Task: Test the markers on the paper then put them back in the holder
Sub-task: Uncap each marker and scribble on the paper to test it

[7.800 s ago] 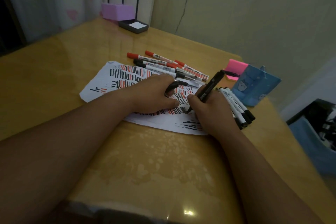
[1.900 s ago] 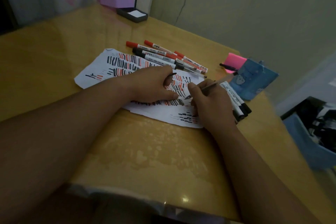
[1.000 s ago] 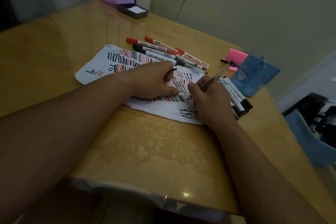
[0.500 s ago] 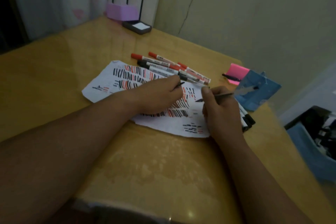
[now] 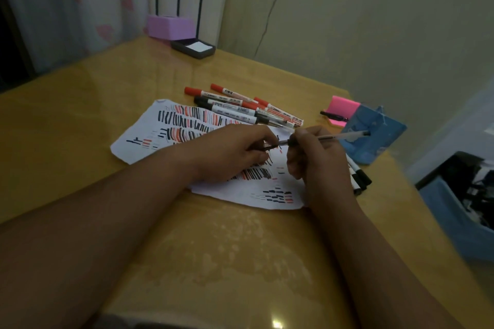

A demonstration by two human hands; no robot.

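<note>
Two hands are held over the striped paper [image 5: 235, 189], a thin clear pen [image 5: 336, 137] being gripped by the right hand [image 5: 318, 160] and a dark cap [image 5: 270, 145] pinched at its tip by the left hand [image 5: 230, 152], while loose markers [image 5: 240, 107] are laid at the paper's far edge, left of the blue holder [image 5: 374, 141].

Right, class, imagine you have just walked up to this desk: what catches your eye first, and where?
The white paper in the middle, crowded with short black and red strokes, with both hands above it: the right hand grips a thin pen, its tip at a dark cap pinched by the left hand. Next, the red and black markers lying loose beyond the paper, and the blue holder to the right.
</note>
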